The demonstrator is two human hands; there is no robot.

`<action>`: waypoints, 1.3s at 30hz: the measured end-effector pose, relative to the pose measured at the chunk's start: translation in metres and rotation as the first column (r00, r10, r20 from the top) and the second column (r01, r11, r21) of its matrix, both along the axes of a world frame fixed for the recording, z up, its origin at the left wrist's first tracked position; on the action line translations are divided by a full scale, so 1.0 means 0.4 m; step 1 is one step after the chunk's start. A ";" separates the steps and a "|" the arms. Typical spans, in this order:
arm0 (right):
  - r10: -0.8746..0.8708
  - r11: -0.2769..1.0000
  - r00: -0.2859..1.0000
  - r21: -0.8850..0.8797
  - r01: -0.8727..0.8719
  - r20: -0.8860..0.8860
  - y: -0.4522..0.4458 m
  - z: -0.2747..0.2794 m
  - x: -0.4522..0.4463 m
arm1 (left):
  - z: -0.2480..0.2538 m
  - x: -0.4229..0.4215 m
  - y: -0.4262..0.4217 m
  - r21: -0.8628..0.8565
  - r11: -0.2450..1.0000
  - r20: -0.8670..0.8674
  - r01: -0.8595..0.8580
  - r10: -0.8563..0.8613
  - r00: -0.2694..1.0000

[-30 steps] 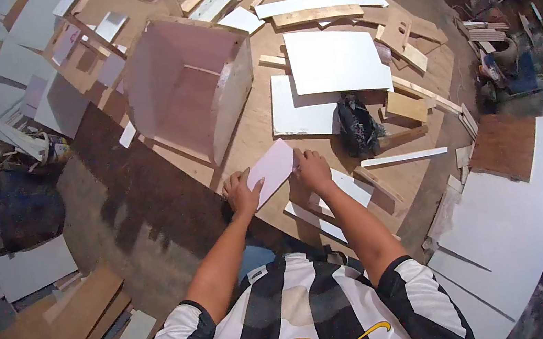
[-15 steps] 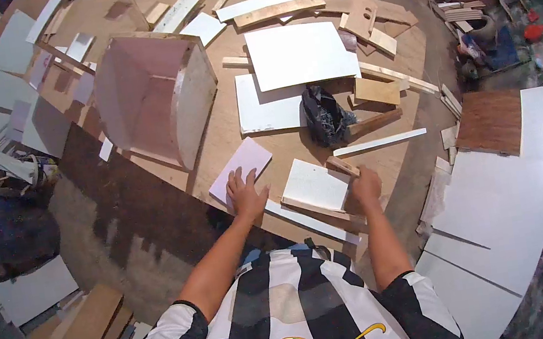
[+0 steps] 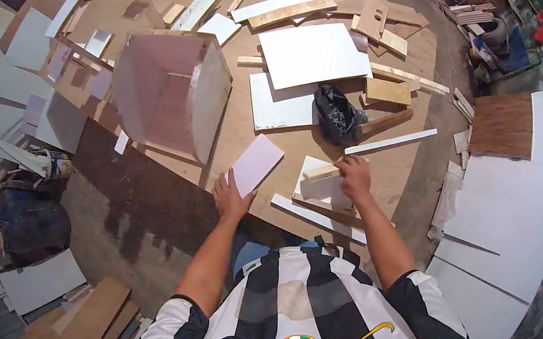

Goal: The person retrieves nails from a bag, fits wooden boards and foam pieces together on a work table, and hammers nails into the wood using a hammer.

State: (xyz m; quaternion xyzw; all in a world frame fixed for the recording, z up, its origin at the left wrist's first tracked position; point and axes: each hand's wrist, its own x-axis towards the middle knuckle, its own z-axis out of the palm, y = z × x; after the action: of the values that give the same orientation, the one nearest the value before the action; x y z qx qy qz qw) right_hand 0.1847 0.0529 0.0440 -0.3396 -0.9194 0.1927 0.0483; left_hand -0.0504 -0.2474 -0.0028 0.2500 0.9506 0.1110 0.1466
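Observation:
A pale pink rectangular board [image 3: 258, 162] lies slanted on the wooden worktable. My left hand [image 3: 229, 197] grips its near end, with fingers along one edge and the thumb on the opposite side. To the right, my right hand [image 3: 354, 177] is closed on the end of a short wooden block [image 3: 320, 173], held over a white panel [image 3: 312, 190] with a wooden edge strip. The panel is partly covered by the block and hand. A long white strip [image 3: 316, 218] lies at the table's near edge, below the panel.
An open box-like wooden piece with a curved side [image 3: 171, 100] stands at the left. Beyond my right hand lie a black plastic bag [image 3: 337, 115], a white strip [image 3: 392, 141], a white board [image 3: 307, 53] and several wood offcuts. Large white sheets [image 3: 492, 208] lie at the right.
My left hand has shifted from the top of the pink board to its near end. My right hand has turned the wooden block crosswise over the white panel. The whole view has shifted slightly.

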 end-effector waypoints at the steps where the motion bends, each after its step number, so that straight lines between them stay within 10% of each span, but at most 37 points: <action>1: 0.092 0.993 0.996 0.070 -0.093 0.015 -0.015 0.015 -0.023 | 0.011 -0.013 -0.005 0.006 0.999 0.013 0.047 -0.047 0.999; 11: 0.514 0.852 0.858 0.107 -0.512 0.011 -0.201 0.020 -0.255 | 0.049 -0.067 -0.031 0.006 0.979 0.068 0.202 -0.202 0.977; 24: 0.003 1.000 0.975 0.027 -0.009 0.220 -0.193 -0.026 -0.343 | 0.037 -0.046 -0.071 0.207 0.976 0.143 0.061 -0.092 0.985; 39: 0.143 0.976 0.958 -0.194 -0.095 0.248 -0.332 0.005 -0.333 | 0.044 -0.016 -0.012 0.120 0.993 0.176 0.018 -0.039 0.984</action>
State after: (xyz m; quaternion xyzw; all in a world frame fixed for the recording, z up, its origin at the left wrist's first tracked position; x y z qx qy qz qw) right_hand 0.0517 -0.0799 0.0461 -0.3089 -0.9153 0.2313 -0.1157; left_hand -0.0567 -0.2521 0.0150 0.2608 0.9218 0.1867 0.2178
